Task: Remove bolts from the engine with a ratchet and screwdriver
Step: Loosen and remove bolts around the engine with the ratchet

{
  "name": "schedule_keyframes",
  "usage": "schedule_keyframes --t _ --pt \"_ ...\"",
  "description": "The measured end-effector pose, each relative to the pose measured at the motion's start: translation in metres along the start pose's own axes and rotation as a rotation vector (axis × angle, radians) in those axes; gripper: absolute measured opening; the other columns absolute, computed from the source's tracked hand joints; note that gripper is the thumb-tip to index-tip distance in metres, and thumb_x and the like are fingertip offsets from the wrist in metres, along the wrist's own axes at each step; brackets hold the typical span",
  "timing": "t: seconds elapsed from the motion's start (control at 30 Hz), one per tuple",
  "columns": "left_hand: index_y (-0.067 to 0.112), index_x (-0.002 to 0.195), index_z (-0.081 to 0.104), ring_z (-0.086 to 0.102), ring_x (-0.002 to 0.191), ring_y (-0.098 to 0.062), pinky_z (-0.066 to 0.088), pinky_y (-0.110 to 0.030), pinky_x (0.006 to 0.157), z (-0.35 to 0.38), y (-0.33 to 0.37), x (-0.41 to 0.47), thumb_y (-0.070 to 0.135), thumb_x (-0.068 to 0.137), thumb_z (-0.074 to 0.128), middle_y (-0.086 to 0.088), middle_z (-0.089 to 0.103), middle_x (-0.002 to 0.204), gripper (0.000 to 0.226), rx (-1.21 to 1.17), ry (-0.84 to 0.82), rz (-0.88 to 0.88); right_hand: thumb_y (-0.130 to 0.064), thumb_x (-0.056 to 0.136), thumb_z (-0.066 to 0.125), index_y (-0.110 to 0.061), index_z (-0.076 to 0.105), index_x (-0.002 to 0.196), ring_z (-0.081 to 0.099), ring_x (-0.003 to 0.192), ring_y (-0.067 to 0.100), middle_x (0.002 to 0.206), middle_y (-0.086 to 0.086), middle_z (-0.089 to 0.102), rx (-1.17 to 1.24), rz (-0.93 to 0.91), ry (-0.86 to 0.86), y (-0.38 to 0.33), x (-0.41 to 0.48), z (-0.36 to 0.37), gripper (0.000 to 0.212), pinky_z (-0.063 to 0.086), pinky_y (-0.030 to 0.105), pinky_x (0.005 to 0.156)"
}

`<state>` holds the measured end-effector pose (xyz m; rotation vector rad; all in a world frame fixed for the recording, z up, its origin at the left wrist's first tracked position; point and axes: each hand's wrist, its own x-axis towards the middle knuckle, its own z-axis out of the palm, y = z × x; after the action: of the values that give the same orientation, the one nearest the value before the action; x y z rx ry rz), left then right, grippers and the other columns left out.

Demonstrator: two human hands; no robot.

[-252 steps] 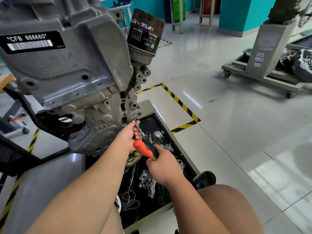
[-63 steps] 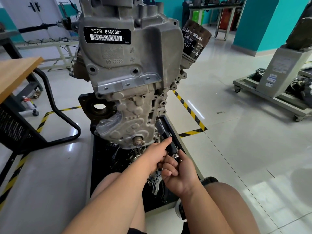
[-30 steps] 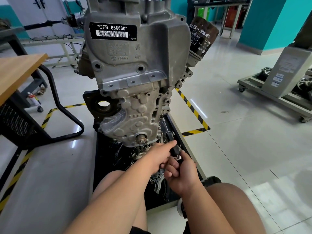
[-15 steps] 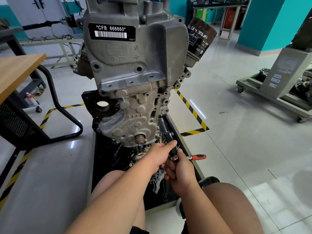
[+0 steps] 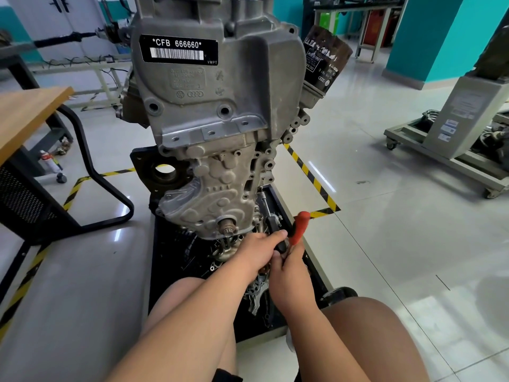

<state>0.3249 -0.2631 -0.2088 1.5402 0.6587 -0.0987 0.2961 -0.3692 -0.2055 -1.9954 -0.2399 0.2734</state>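
Gripping the ratchet just below the engine: curling the left hand over its black shaft, wrapping the right hand round its red grip.

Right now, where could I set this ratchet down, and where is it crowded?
Bare: the grey deck left of the black parts tray, out to the hazard tape; and floor tile right of the tray's rim. Crowded: the tray under the engine, littered with loose parts, where the left hand and right hand grip the red-handled ratchet.
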Motion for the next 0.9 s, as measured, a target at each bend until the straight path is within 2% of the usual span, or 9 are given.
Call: schedule_keyframes --t 0.07,0.1,0.13,0.17,0.2,0.3,0.47,0.63,0.9 --pt "0.01 0.1 0.071 0.067 0.088 -0.023 0.053 -0.037 0.084 -0.002 0.0 0.001 0.057 0.076 0.07 -0.003 0.073 0.086 0.053 -0.018 -0.01 -0.012 -0.027 0.102 0.041 -0.034 0.021 0.141 0.058 0.066 -0.01 0.093 -0.018 0.056 0.259 0.036 0.034 0.001 0.003 0.002 0.045 0.038 0.01 0.054" --pt "0.009 0.105 0.07 0.068 0.088 -0.026 0.055 -0.039 0.083 -0.002 0.001 0.001 0.059 0.074 0.069 -0.006 0.073 0.09 0.059 -0.031 -0.021 -0.03 -0.027 0.102 0.041 -0.031 0.029 0.133 0.058 0.063 -0.006 0.093 -0.011 0.058 0.431 0.121 0.029 0.0 0.006 0.001 0.033 0.041 0.012 0.055" --pt "0.008 0.103 0.069 0.067 0.072 -0.023 0.057 -0.034 0.068 -0.003 0.003 0.001 0.06 0.075 0.068 -0.004 0.07 0.078 0.058 -0.038 -0.03 -0.04 -0.029 0.102 0.041 -0.025 0.037 0.122 0.055 0.054 0.0 0.084 -0.004 0.059 0.621 0.24 0.001 -0.002 0.009 0.0 0.021 0.042 0.019 0.052" --pt "0.01 0.096 0.067 0.058 0.053 -0.018 0.048 -0.026 0.05 -0.003 0.005 -0.001 0.059 0.079 0.066 0.0 0.063 0.061 0.052 -0.04 -0.042 -0.053 -0.032 0.102 0.04 -0.017 0.045 0.11 0.05 0.045 0.007 0.069 -0.001 0.055 0.816 0.353 -0.045 -0.003 0.011 -0.002 0.018 0.039 0.025 0.046" --pt "0.013 0.092 0.065 0.048 0.041 -0.015 0.036 -0.02 0.041 -0.002 0.005 -0.002 0.058 0.082 0.063 0.002 0.055 0.049 0.047 -0.035 -0.058 -0.069 -0.036 0.102 0.039 -0.01 0.051 0.097 0.045 0.04 0.011 0.058 0.0 0.048 0.99 0.448 -0.093 -0.004 0.012 -0.004 0.029 0.035 0.027 0.042" --pt "0.015 0.09 0.061 0.04 0.032 -0.013 0.028 -0.015 0.037 -0.001 0.004 -0.005 0.057 0.088 0.059 0.0 0.053 0.044 0.042 -0.049 -0.086 -0.1 -0.043 0.102 0.037 -0.006 0.058 0.084 0.033 0.034 0.011 0.05 0.0 0.036 1.288 0.619 -0.178 -0.01 0.011 -0.011 0.047 0.03 0.024 0.037" --pt "0.014 0.105 0.062 0.043 0.04 -0.013 0.029 -0.019 0.041 -0.001 0.006 -0.007 0.055 0.089 0.059 -0.003 0.056 0.055 0.045 -0.046 -0.074 -0.095 -0.045 0.101 0.035 -0.002 0.059 0.065 0.024 0.029 0.009 0.047 -0.003 0.032 1.475 0.7 -0.274 -0.011 0.011 -0.014 0.062 0.028 0.016 0.035" --pt "0.01 0.111 0.064 0.056 0.06 -0.021 0.041 -0.024 0.051 -0.004 0.004 -0.007 0.057 0.083 0.065 -0.015 0.06 0.087 0.055 -0.057 -0.056 -0.08 -0.046 0.1 0.036 -0.001 0.06 0.086 0.024 0.026 0.008 0.045 -0.004 0.032 1.542 0.748 -0.323 -0.017 0.006 -0.018 0.053 0.027 0.015 0.034" --pt "0.01 0.101 0.063 0.054 0.039 -0.015 0.033 -0.014 0.039 -0.004 0.001 -0.004 0.059 0.084 0.063 -0.003 0.057 0.047 0.051 -0.044 -0.042 -0.057 -0.048 0.1 0.037 -0.006 0.057 0.067 0.023 0.029 0.009 0.047 -0.004 0.031 1.422 0.711 -0.286 -0.015 0.006 -0.013 0.056 0.024 0.018 0.033"
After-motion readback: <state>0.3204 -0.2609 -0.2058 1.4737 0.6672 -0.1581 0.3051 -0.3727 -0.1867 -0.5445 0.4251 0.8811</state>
